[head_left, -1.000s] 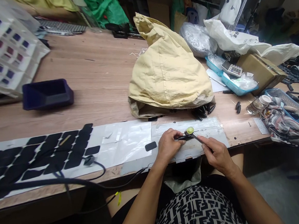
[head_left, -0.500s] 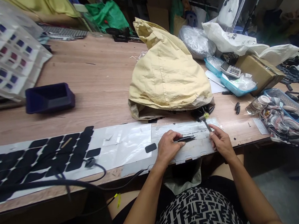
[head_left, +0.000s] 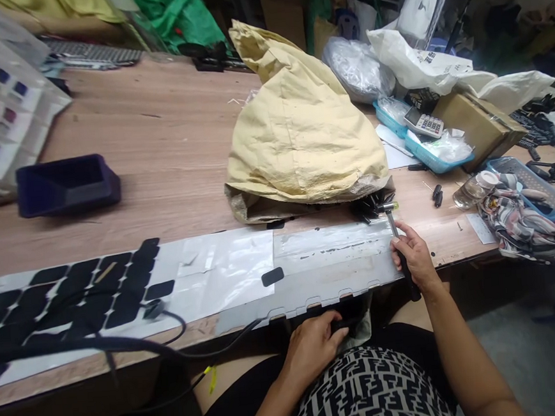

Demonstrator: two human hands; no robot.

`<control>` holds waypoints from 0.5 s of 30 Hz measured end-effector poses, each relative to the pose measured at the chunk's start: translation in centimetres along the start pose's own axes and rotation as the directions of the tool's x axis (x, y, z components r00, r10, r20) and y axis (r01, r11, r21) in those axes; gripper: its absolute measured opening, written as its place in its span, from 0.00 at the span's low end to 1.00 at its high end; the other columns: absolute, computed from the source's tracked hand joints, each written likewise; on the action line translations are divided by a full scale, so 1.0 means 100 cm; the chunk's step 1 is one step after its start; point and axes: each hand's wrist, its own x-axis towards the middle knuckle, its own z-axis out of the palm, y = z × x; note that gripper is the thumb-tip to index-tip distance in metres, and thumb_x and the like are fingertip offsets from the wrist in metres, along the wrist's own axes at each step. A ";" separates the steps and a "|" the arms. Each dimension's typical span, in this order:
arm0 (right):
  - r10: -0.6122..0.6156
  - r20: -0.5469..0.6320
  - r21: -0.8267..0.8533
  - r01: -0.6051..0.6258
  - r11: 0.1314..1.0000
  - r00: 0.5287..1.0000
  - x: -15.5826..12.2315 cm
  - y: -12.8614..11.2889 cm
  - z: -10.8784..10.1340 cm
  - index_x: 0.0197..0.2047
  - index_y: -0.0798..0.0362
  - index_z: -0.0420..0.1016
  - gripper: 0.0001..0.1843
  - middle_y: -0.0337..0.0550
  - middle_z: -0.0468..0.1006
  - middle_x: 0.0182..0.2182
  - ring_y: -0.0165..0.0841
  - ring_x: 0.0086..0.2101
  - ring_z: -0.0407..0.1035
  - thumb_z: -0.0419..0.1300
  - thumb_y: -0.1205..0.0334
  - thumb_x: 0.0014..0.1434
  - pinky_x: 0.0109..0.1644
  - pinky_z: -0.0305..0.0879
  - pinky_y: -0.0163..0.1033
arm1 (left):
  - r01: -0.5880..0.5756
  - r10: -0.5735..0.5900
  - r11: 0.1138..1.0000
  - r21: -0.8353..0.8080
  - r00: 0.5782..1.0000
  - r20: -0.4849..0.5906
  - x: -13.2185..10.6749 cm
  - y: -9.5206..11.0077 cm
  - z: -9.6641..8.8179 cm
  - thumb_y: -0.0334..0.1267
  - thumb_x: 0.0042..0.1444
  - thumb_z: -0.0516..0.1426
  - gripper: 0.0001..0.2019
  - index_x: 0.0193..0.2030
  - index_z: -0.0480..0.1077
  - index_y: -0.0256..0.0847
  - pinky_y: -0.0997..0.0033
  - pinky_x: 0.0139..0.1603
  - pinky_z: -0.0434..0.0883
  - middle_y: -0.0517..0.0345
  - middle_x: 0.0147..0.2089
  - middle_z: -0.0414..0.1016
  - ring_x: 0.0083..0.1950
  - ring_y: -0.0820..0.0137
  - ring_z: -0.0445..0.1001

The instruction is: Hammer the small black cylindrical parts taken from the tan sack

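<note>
My right hand [head_left: 413, 258] grips the black handle of a small hammer [head_left: 397, 237] at the right end of a grey metal strip [head_left: 332, 255]. The hammer's yellow-tipped head rests by a pile of black parts [head_left: 368, 208] spilling from under a tan sack [head_left: 300, 129]. My left hand [head_left: 312, 345] is below the table edge, over my lap, its fingers curled around a dark object [head_left: 343, 324] I cannot make out, next to a pale bag [head_left: 359, 331] hanging under the table. A single black pad [head_left: 272, 276] lies on the strip.
White sheets [head_left: 224, 263] carry rows of black pads [head_left: 87, 293] at the left, with a black cable [head_left: 125, 342] across them. A dark blue bin [head_left: 67, 184] stands behind. Blue baskets [head_left: 429, 151], a calculator [head_left: 423, 123], a cardboard box [head_left: 480, 128] and plastic bags crowd the right.
My left hand left the metal strip and dropped below the table edge, taking the black piece off the strip. My right hand swung the hammer away to the right and holds it there.
</note>
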 end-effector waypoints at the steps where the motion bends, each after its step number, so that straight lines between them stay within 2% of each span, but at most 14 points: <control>1: -0.003 0.004 -0.001 0.003 1.000 1.000 0.000 0.001 0.000 0.60 0.50 0.66 0.31 0.29 0.69 0.26 0.23 0.17 0.59 0.67 0.53 0.56 0.16 0.57 0.29 | 0.014 -0.014 1.000 0.017 1.000 -0.017 0.001 -0.001 0.000 0.43 0.57 0.57 0.13 0.46 0.76 0.45 0.69 0.34 0.61 0.61 0.27 0.73 0.32 0.65 0.73; 3: -0.008 0.003 0.001 0.008 1.000 1.000 0.000 0.002 0.000 0.60 0.50 0.66 0.30 0.29 0.69 0.26 0.23 0.17 0.59 0.67 0.53 0.56 0.16 0.56 0.29 | -0.019 0.019 1.000 0.000 1.000 0.007 0.002 0.004 -0.005 0.45 0.57 0.58 0.16 0.50 0.76 0.45 0.70 0.34 0.62 0.60 0.28 0.74 0.32 0.65 0.74; 5: -0.015 -0.003 0.002 0.015 1.000 1.000 0.000 0.003 0.001 0.60 0.50 0.66 0.30 0.29 0.69 0.26 0.23 0.17 0.59 0.66 0.53 0.56 0.15 0.57 0.29 | -0.115 0.120 0.991 -0.068 0.990 0.078 0.003 0.019 -0.017 0.46 0.58 0.58 0.15 0.50 0.77 0.47 0.70 0.32 0.62 0.62 0.26 0.74 0.30 0.67 0.72; 7: -0.025 -0.009 0.002 0.026 1.000 1.000 0.001 0.004 0.001 0.60 0.50 0.66 0.30 0.29 0.69 0.26 0.23 0.17 0.59 0.66 0.54 0.56 0.15 0.56 0.29 | -0.230 0.240 0.967 -0.113 0.967 0.085 0.012 0.041 -0.031 0.47 0.60 0.58 0.14 0.49 0.77 0.48 0.71 0.32 0.63 0.63 0.26 0.73 0.28 0.68 0.71; 9: -0.044 -0.011 -0.001 0.044 0.999 0.999 0.001 0.006 0.001 0.60 0.50 0.65 0.30 0.29 0.68 0.25 0.23 0.16 0.59 0.66 0.54 0.56 0.15 0.56 0.28 | -0.340 0.337 0.939 -0.052 0.940 -0.056 0.035 0.061 -0.045 0.45 0.62 0.57 0.13 0.50 0.77 0.46 0.69 0.35 0.66 0.61 0.31 0.74 0.31 0.67 0.72; 11: -0.069 -0.010 -0.012 0.069 0.998 0.998 0.001 0.009 0.001 0.61 0.50 0.65 0.30 0.28 0.68 0.25 0.23 0.16 0.59 0.65 0.54 0.57 0.15 0.56 0.28 | -0.409 0.416 0.909 0.084 0.871 -0.261 0.069 0.077 -0.056 0.39 0.64 0.55 0.14 0.54 0.75 0.45 0.67 0.45 0.68 0.55 0.41 0.75 0.42 0.64 0.73; 12: -0.081 -0.007 -0.021 0.081 0.996 0.997 0.001 0.011 0.001 0.61 0.50 0.65 0.30 0.27 0.67 0.24 0.23 0.16 0.59 0.65 0.54 0.57 0.15 0.56 0.28 | -0.401 0.433 0.901 0.163 0.838 -0.332 0.088 0.083 -0.060 0.36 0.64 0.54 0.15 0.56 0.73 0.46 0.65 0.47 0.68 0.52 0.45 0.74 0.47 0.62 0.72; 13: -0.091 -0.003 -0.029 0.091 0.995 0.996 0.001 0.013 0.001 0.61 0.50 0.64 0.30 0.27 0.67 0.24 0.23 0.16 0.59 0.65 0.54 0.58 0.14 0.57 0.28 | -0.383 0.449 0.892 0.239 0.814 -0.369 0.107 0.087 -0.064 0.34 0.64 0.53 0.17 0.58 0.72 0.47 0.64 0.49 0.68 0.51 0.48 0.72 0.50 0.60 0.71; 15: -0.104 0.000 -0.040 0.104 0.994 0.995 0.002 0.015 0.002 0.61 0.50 0.64 0.29 0.27 0.66 0.24 0.23 0.16 0.58 0.64 0.55 0.58 0.14 0.56 0.28 | -0.343 0.474 0.866 0.365 0.794 -0.381 0.139 0.092 -0.070 0.30 0.63 0.53 0.20 0.60 0.71 0.48 0.60 0.50 0.67 0.48 0.49 0.70 0.52 0.57 0.69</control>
